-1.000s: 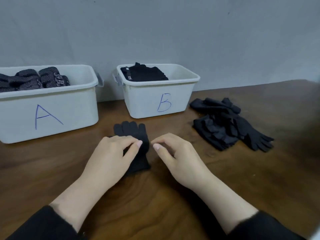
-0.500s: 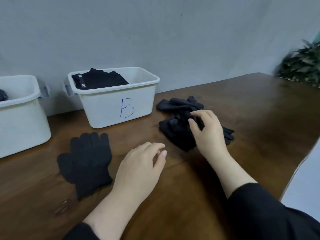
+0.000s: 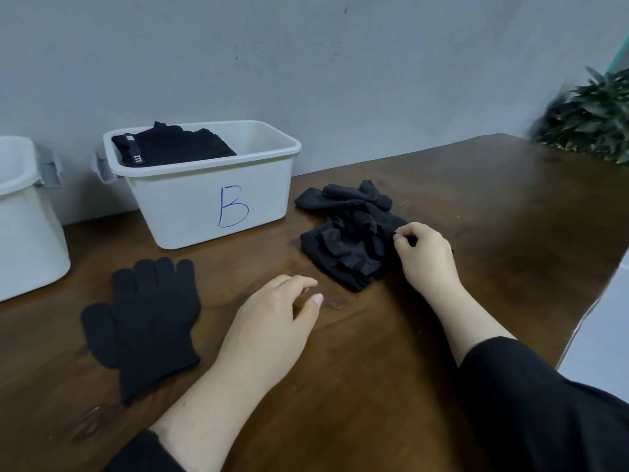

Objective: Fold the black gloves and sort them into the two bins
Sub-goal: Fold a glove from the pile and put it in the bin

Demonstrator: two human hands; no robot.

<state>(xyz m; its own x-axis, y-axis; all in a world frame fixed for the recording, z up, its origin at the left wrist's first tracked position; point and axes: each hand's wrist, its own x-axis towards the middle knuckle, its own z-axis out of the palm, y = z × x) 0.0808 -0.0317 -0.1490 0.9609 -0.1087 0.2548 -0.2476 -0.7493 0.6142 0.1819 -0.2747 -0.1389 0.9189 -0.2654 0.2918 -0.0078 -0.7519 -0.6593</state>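
Plain indoor room, wooden table [image 3: 442, 335], grey wall [image 3: 306, 63], potted plant [image 3: 592, 114]

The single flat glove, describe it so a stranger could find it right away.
Start at the white bin marked B on the wooden table. The flat glove lies in front of it, toward its left. Unlike the heaped pile of gloves, it lies alone, spread out.

On the brown wooden table [image 3: 442, 185], the white plastic bin marked B [image 3: 204, 195] stands at the back by the grey wall [image 3: 306, 63], black folded gloves [image 3: 173, 148] inside it. A 2nd white plastic bin [image 3: 23, 219] stands to its left. A flat black knit glove [image 3: 146, 321] lies in front, the heap of loose black gloves [image 3: 347, 240] to the right, a green leafy plant [image 3: 592, 114] beyond.
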